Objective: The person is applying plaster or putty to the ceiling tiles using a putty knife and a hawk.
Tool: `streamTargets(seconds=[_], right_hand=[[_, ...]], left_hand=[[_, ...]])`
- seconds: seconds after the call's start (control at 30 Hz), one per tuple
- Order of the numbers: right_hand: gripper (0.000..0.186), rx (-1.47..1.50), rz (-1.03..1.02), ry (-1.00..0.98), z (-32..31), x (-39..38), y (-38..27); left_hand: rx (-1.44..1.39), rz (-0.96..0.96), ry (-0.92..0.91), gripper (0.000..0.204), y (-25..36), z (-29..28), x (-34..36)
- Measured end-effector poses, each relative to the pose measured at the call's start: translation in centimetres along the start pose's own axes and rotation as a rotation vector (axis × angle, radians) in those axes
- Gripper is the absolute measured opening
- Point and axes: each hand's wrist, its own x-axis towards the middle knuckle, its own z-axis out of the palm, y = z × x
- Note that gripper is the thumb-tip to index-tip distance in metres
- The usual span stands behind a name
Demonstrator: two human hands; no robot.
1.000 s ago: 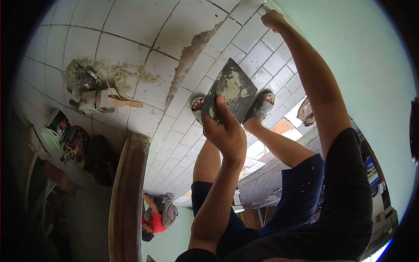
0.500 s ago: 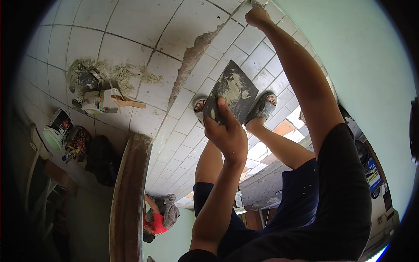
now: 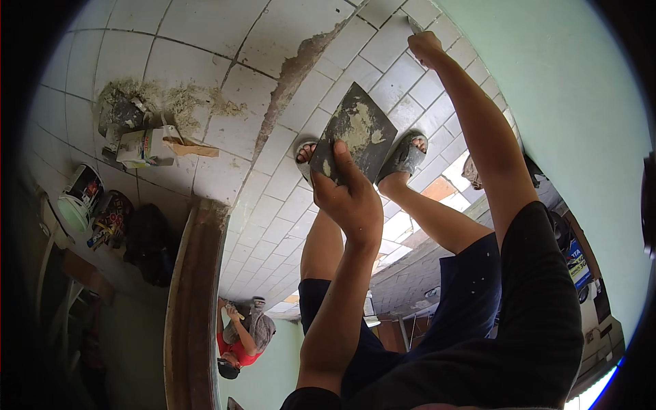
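Note:
My left hand (image 3: 354, 205) grips a dark, flat square board (image 3: 379, 133), thumb on its upper face and the other fingers beneath. Pale, pasty patches of grout or mortar (image 3: 357, 125) are smeared over the board. With the arm stretched far forward, my right hand (image 3: 426, 48) is closed around a small tool whose thin metal blade (image 3: 413, 24) shows beyond the fist; it looks like a putty knife. That blade is close to the white floor tiles (image 3: 383, 49) near the green wall (image 3: 547, 75). The tool's handle is hidden in my fist.
Left of my feet lie a mortar heap (image 3: 184, 106), a torn carton (image 3: 145, 147), a bucket (image 3: 80, 198) and a black bag (image 3: 149, 246). A broken strip (image 3: 295, 75) runs between tile areas. Another person in red (image 3: 239, 348) crouches beyond a wooden door frame (image 3: 195, 301).
My right hand has moved slightly right and back toward me, bringing the blade into fuller view. The board stays in my left hand. The other person has raised a hand.

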Motion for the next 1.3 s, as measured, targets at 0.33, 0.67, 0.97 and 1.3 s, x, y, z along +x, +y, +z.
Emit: streamTargets(seconds=[0.33, 0.67, 0.97, 1.3], right_hand=[[0.049, 0.097, 0.094, 0.094, 4.1, -1.7, 2.6], [0.041, 0.027, 0.056, 0.129, -1.8, 4.5, 5.3], [0.037, -0.115, -0.024, 0.04, -2.8, 3.2, 6.2], [0.029, 0.059, 0.039, 0.209, -4.0, 6.4, 12.3]], left_hand=[[0.056, -0.051, -0.056, 0.026, -0.4, -0.2, -1.4], [0.031, -0.046, -0.067, 0.027, 0.1, 0.8, -1.4], [0.1, 0.02, -0.124, 0.035, -0.8, 1.5, -1.5], [0.061, -0.004, -0.18, 0.033, 0.6, 3.4, -2.8]])
